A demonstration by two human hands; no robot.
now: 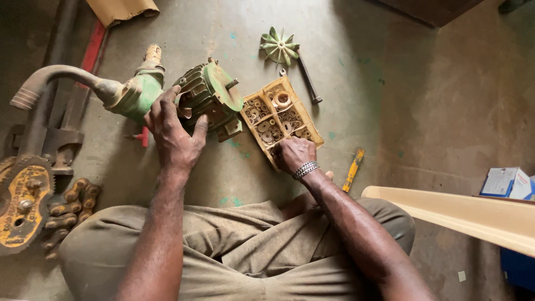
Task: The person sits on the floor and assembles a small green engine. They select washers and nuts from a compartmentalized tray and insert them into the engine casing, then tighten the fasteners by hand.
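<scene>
The left hand (175, 136) gripped the green motor housing (209, 97) at its one o'clock, while the right hand (294, 154) reached into the parts tray (317, 139) at twelve o'clock, fingers hidden.

My right hand (294, 154) covers the near end of the parts tray (278, 114); fingertips hidden, can't tell what they pinch. Washers inside too small to sort. My left hand (174, 135) hides the green motor housing's (209, 95) near side. Chain wrench (25, 203) cut off at left edge.
</scene>
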